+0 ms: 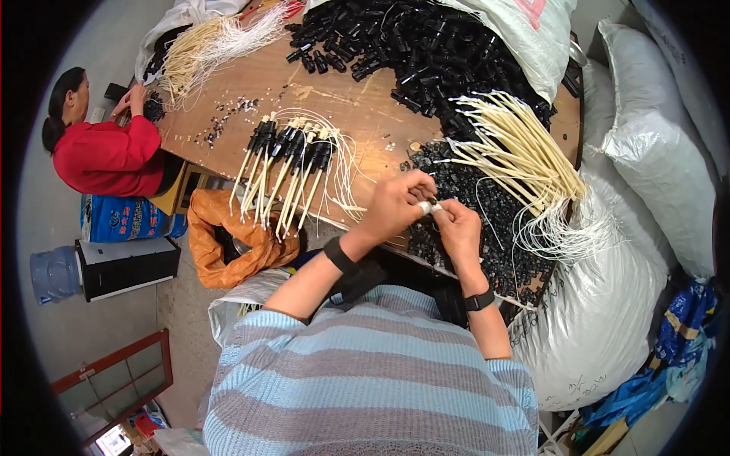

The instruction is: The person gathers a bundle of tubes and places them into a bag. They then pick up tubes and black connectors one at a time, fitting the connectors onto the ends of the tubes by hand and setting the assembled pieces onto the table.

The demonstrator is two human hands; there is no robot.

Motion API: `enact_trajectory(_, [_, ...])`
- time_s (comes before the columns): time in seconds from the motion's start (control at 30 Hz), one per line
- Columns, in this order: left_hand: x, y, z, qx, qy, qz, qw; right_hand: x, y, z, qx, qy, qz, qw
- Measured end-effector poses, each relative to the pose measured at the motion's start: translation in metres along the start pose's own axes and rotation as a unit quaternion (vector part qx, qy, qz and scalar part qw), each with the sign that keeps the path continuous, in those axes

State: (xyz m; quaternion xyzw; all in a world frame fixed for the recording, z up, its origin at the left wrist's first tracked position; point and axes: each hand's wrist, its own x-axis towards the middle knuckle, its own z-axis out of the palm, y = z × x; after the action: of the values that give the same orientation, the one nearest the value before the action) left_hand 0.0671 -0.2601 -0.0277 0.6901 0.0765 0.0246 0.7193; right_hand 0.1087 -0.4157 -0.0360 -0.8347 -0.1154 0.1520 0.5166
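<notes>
Over the near edge of the table, my left hand and my right hand meet with fingertips pinched together. Between them shows a small dark piece, too small to name exactly; white wrapping covers some fingertips. Under and beyond my hands spreads a heap of small black plastic parts. To the left lies a row of black sockets fitted with cream sleeved wires. A bundle of cream sleeved wires with thin white ends rests on the heap at the right.
A large pile of black plastic sockets covers the far table, beside a white woven sack. Another wire bundle lies far left, near a person in red. An orange sack stands below; stuffed white sacks crowd the right.
</notes>
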Motion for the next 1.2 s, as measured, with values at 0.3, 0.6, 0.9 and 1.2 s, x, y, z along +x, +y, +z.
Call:
enact_trajectory(0.3, [-0.004,0.000,0.009,0.210,0.080,0.180,0.958,-0.005,-0.005,0.001,0.297,-0.063,0.062,0.951])
enact_trajectory(0.6, [-0.004,-0.006,0.001,0.165,0.092,-0.015,0.982,-0.013,-0.007,-0.002,0.086,-0.022,-0.062,0.994])
enact_trajectory(0.9, [-0.006,-0.001,-0.009,0.282,-0.106,0.144,0.942,-0.015,-0.022,-0.026,0.428,-0.097,0.093,0.894])
enact_trajectory(1.2, [-0.009,0.002,-0.009,0.347,-0.042,0.121,0.929,-0.015,-0.020,-0.015,-0.178,0.033,-0.296,0.938])
